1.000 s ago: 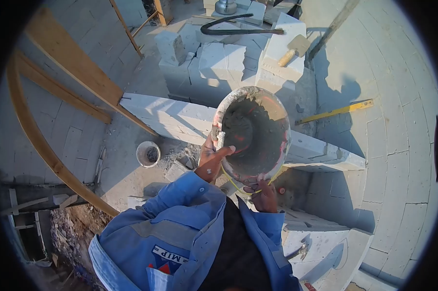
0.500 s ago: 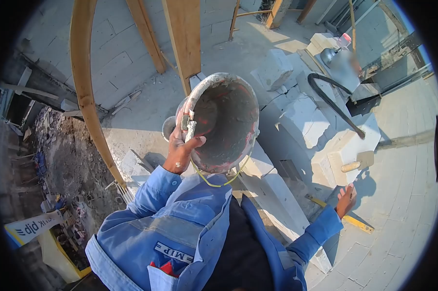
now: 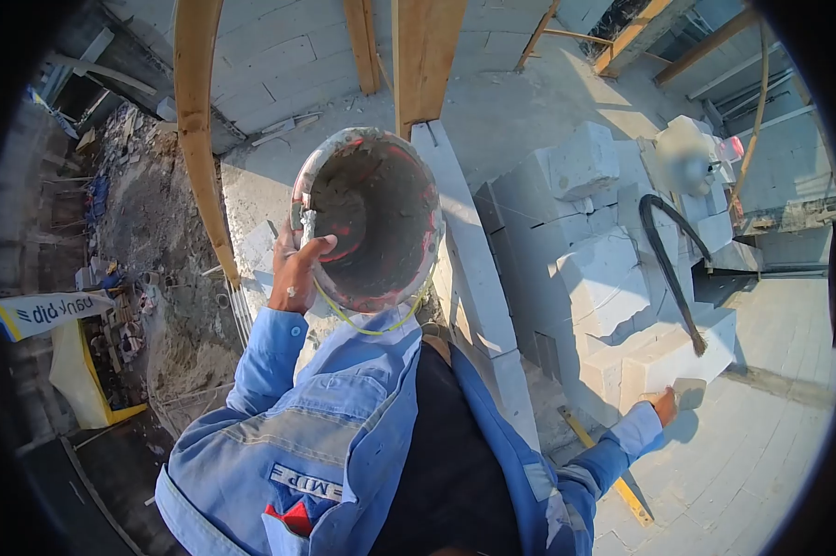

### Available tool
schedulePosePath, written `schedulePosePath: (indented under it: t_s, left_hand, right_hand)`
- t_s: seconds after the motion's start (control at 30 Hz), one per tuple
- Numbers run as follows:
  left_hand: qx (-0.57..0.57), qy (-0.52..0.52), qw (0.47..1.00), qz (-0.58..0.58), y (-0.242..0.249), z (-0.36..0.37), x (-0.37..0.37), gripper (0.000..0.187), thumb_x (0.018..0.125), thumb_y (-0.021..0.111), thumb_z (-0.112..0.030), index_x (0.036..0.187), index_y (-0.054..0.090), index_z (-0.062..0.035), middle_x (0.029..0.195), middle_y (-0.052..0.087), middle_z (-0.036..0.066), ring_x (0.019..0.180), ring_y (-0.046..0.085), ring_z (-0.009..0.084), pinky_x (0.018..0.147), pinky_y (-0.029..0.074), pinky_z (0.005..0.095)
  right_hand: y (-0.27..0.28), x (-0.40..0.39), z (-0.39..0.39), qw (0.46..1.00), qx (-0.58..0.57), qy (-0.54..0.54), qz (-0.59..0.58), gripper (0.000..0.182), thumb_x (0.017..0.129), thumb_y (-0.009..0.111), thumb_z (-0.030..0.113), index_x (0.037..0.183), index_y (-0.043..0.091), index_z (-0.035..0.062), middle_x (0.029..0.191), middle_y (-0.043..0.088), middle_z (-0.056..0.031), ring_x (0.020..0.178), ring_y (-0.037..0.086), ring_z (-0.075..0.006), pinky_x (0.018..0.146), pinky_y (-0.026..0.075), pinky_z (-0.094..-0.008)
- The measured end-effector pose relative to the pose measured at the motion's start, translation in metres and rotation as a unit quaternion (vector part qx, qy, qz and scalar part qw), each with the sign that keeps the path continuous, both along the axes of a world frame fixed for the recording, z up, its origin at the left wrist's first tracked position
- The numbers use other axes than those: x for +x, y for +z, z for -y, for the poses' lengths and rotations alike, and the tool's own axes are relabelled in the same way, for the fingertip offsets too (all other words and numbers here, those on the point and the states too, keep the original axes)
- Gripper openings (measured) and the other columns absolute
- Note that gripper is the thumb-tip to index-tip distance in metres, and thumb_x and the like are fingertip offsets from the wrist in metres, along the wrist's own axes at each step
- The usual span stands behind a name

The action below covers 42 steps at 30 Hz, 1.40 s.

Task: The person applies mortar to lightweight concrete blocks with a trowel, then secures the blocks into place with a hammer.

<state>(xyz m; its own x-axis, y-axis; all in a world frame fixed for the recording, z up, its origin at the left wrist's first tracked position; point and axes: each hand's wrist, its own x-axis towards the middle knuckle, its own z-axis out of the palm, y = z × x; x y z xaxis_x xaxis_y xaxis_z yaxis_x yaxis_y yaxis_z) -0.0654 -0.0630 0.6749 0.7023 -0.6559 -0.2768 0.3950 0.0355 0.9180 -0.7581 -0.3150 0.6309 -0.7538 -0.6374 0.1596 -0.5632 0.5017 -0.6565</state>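
Observation:
My left hand (image 3: pixel 294 271) is closed on the near left rim of a mortar-smeared bucket (image 3: pixel 381 218), thumb over the edge. The bucket is tipped so its mouth faces me, with grey mortar residue coating the inside. A yellow handle (image 3: pixel 367 331) hangs along its lower side. Out to the right, my right hand (image 3: pixel 660 406) is closed around the handle of a trowel (image 3: pixel 689 393). Its flat grey blade shows past my fingers, while the handle is hidden by them. The trowel is beside a pale block (image 3: pixel 682 347).
White blocks (image 3: pixel 603 287) are stacked to the right, with a dark bent hose-like piece (image 3: pixel 672 269) across them. A yellow level-like bar (image 3: pixel 612 473) lies below my right forearm. Wooden posts (image 3: pixel 427 65) rise ahead. At left, the ground drops to rubble (image 3: pixel 149 269).
My right hand has reached the trowel that lay on the block and closed on its handle. The bucket and my left hand have shifted left in view as the camera turned.

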Motion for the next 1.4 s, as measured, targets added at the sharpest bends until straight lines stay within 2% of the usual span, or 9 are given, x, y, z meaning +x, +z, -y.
schedulePosePath:
  t_s: [0.37, 0.5, 0.57, 0.67, 0.77, 0.93, 1.0, 1.13, 1.4]
  left_hand:
    - [0.033, 0.074, 0.995, 0.059, 0.018, -0.017, -0.040, 0.085, 0.074, 0.067, -0.002, 0.152, 0.034, 0.0007, 0.137, 0.054, 0.016, 0.123, 0.056, 0.0249, 0.109, 0.041, 0.0350]
    - [0.009, 0.060, 0.996, 0.066, 0.015, -0.017, -0.040, 0.086, 0.075, 0.067, -0.002, 0.153, 0.033, 0.0008, 0.137, 0.054, 0.017, 0.122, 0.057, 0.0258, 0.107, 0.043, 0.0362]
    - [-0.008, 0.063, 0.996, 0.062, 0.013, -0.016, -0.036, 0.086, 0.075, 0.069, -0.004, 0.153, 0.033, 0.0010, 0.133, 0.056, 0.016, 0.118, 0.060, 0.0265, 0.103, 0.046, 0.0370]
    - [0.000, 0.049, 0.997, 0.066, 0.016, -0.011, -0.032, 0.084, 0.075, 0.070, -0.004, 0.151, 0.036, 0.0013, 0.128, 0.058, 0.014, 0.112, 0.061, 0.0233, 0.098, 0.048, 0.0338]
    - [0.029, 0.015, 0.995, 0.095, 0.014, -0.012, -0.027, 0.080, 0.074, 0.070, -0.004, 0.148, 0.041, 0.0013, 0.123, 0.060, 0.010, 0.106, 0.060, 0.0194, 0.093, 0.048, 0.0303]
    - [0.038, -0.044, 0.993, 0.107, 0.022, -0.008, -0.022, 0.077, 0.070, 0.073, -0.007, 0.142, 0.047, 0.0016, 0.106, 0.059, 0.001, 0.087, 0.055, 0.0100, 0.078, 0.044, 0.0236]
    - [0.009, -0.075, 0.985, 0.153, 0.031, -0.002, -0.021, 0.082, 0.069, 0.074, -0.007, 0.145, 0.045, 0.0036, 0.132, 0.059, 0.012, 0.122, 0.055, 0.0186, 0.100, 0.045, 0.0293]
    - [-0.063, -0.081, 0.991, 0.087, 0.042, 0.001, -0.001, 0.081, 0.071, 0.072, -0.005, 0.146, 0.043, 0.0047, 0.135, 0.058, 0.014, 0.121, 0.058, 0.0212, 0.103, 0.046, 0.0327]
    - [-0.094, 0.011, 0.986, 0.138, 0.034, 0.003, 0.007, 0.079, 0.073, 0.071, -0.004, 0.146, 0.041, 0.0046, 0.122, 0.063, 0.013, 0.103, 0.065, 0.0194, 0.090, 0.053, 0.0313]
  right_hand:
    - [0.042, 0.190, -0.065, 0.962, -0.128, 0.184, 0.155, 0.054, 0.094, 0.066, 0.023, 0.134, 0.048, -0.0070, 0.094, 0.058, -0.0106, 0.069, 0.056, -0.0179, 0.059, 0.047, -0.0303]
    - [0.021, 0.273, -0.085, 0.814, -0.009, 0.520, 0.257, 0.054, 0.091, 0.061, 0.016, 0.135, 0.046, -0.0107, 0.102, 0.062, -0.0159, 0.080, 0.061, -0.0216, 0.072, 0.052, -0.0302]
    - [0.012, 0.314, -0.086, 0.733, -0.006, 0.677, 0.071, 0.057, 0.088, 0.064, 0.019, 0.133, 0.049, -0.0130, 0.123, 0.061, -0.0306, 0.108, 0.063, -0.0414, 0.096, 0.049, -0.0468]
    - [0.046, 0.393, -0.072, 0.598, 0.110, 0.794, -0.002, 0.050, 0.085, 0.062, 0.017, 0.130, 0.054, -0.0050, 0.119, 0.062, -0.0249, 0.109, 0.061, -0.0457, 0.093, 0.050, -0.0514]
    - [0.061, 0.468, -0.053, 0.537, 0.168, 0.815, -0.135, 0.037, 0.085, 0.059, 0.012, 0.118, 0.060, -0.0035, 0.111, 0.064, -0.0290, 0.096, 0.067, -0.0432, 0.083, 0.053, -0.0517]
    - [0.071, 0.556, -0.057, 0.514, -0.054, 0.816, -0.260, 0.010, 0.080, 0.064, 0.012, 0.078, 0.073, 0.0062, 0.077, 0.072, -0.0154, 0.073, 0.073, -0.0304, 0.064, 0.056, -0.0426]
    - [0.087, 0.570, -0.085, 0.493, -0.058, 0.828, -0.261, 0.012, 0.079, 0.065, 0.012, 0.073, 0.075, 0.0076, 0.071, 0.070, -0.0156, 0.067, 0.072, -0.0273, 0.059, 0.056, -0.0379]
    - [0.056, 0.580, -0.143, 0.475, -0.119, 0.767, -0.415, 0.013, 0.080, 0.065, 0.015, 0.079, 0.078, 0.0117, 0.074, 0.072, -0.0086, 0.075, 0.073, -0.0224, 0.064, 0.055, -0.0336]
    - [0.084, 0.564, -0.094, 0.376, -0.039, 0.886, -0.268, 0.012, 0.078, 0.066, 0.009, 0.072, 0.073, 0.0019, 0.075, 0.070, -0.0191, 0.068, 0.072, -0.0324, 0.059, 0.057, -0.0421]
